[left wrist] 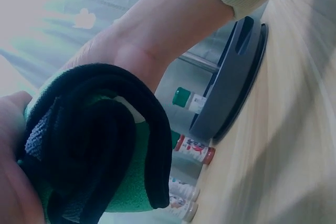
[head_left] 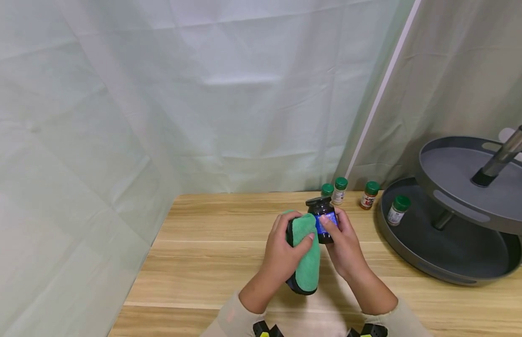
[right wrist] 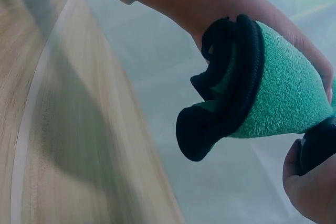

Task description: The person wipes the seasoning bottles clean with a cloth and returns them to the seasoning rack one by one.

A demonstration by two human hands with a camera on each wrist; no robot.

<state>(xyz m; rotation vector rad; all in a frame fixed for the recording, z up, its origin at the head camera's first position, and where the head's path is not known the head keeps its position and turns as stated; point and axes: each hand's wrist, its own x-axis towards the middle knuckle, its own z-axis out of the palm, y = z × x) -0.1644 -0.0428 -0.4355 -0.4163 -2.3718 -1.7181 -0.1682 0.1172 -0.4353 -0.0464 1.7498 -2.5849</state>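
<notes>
My left hand (head_left: pixel 283 248) grips a folded green cloth (head_left: pixel 308 255) with black edging, thumb lying across its front. In the left wrist view the cloth's rolled dark end (left wrist: pixel 100 145) fills the lower left. Beside it, my right hand (head_left: pixel 344 243) holds a small dark jar (head_left: pixel 325 238) with a black lid and a blue label, thumb over the label. The cloth's upper end lies right at the jar's side. Both are held up over the wooden table. From the right wrist, the green cloth (right wrist: pixel 289 85) shows large, and only a dark part of the jar (right wrist: pixel 318 144) appears.
A two-tier grey round tray stand (head_left: pixel 448 276) stands at the right. One green-capped spice bottle (head_left: pixel 396 215) is on its lower tier. Three more green-capped bottles, including a red-labelled one (head_left: pixel 368 200), stand near the table's back edge. Pale curtains (head_left: pixel 244 117) hang behind the wooden table (head_left: pixel 202 262).
</notes>
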